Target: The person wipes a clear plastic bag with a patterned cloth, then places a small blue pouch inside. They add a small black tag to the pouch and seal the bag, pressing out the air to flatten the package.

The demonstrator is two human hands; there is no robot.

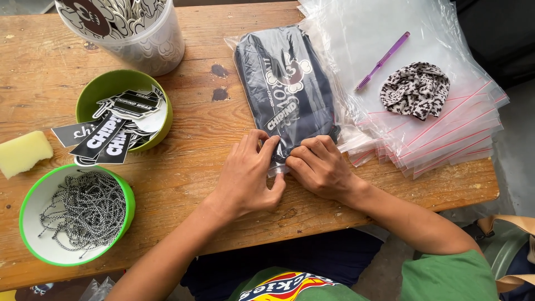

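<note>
Clear plastic bag (290, 92) holding a dark folded garment lies at centre frame on the wooden surface (223, 167); left hand (248, 175) and right hand (320, 164) pinch its near edge shut, pressing the seal flat

A clear plastic zip bag (287, 89) holding a folded dark navy garment with white print lies at the upper middle of the frame, its near end pinched under both hands. To its right, a fanned stack of empty clear bags (446, 134) with red seal strips fills the upper right. Black-and-white die-cut labels (120, 125) spill from a green bowl (92, 92) at centre left, and more fill a clear tub (150, 44) at the upper left.
</note>
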